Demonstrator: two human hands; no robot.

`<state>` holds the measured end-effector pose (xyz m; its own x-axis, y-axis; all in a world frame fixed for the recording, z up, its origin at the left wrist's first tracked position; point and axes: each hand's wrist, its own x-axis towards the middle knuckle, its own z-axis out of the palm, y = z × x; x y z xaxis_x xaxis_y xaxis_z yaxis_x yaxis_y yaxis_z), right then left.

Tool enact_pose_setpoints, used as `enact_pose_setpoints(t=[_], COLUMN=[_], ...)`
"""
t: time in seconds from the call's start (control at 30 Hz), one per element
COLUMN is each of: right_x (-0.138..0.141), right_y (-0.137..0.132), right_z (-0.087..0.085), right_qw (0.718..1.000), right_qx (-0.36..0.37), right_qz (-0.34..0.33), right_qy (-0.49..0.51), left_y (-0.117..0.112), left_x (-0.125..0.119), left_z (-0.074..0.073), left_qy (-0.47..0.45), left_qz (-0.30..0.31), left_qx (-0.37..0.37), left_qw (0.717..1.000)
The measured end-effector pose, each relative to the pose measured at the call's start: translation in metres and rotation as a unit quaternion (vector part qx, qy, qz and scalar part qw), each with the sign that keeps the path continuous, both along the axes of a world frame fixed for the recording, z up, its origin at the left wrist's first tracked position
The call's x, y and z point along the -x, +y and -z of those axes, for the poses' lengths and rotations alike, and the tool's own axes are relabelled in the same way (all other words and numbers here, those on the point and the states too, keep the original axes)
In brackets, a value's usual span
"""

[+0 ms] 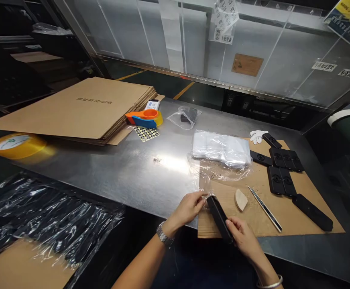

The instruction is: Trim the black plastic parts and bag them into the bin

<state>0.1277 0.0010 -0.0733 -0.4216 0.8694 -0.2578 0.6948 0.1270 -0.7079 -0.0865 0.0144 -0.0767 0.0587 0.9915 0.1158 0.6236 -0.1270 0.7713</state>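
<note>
A long black rectangular part (218, 216) is tilted in front of me at the table's near edge. My right hand (243, 237) grips its lower side between thumb and fingers. At its upper end, the fingers of my left hand (191, 206) pinch a thin clear plastic bag (208, 194), whose outline is hard to make out. Just right of the part, a wedge-shaped beige block (241, 200) and a slim utility knife (265, 209) lie on a cardboard sheet (223, 188). Beyond them rests a stack of clear plastic bags (221, 148).
More black parts (283, 180) and a white glove (257, 136) lie at right. Flat cardboard (81, 108), a tape dispenser (145, 118), round stickers (146, 133) and a yellow tape roll (15, 145) are at left. Wrapped black pieces (42, 216) fill a box below.
</note>
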Motion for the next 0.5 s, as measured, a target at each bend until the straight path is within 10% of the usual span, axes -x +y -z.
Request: enact_pose_setpoints(t=[0.5], right_x=[0.009], right_y=[0.01], right_z=[0.002], right_qw=[0.981], right_qx=[-0.167], right_qz=[0.037], right_qy=[-0.089], left_y=[-0.029], left_x=[-0.026], left_z=[0.0], left_qy=[0.152], left_qz=[0.025], left_qx=[-0.153], left_qw=[0.976])
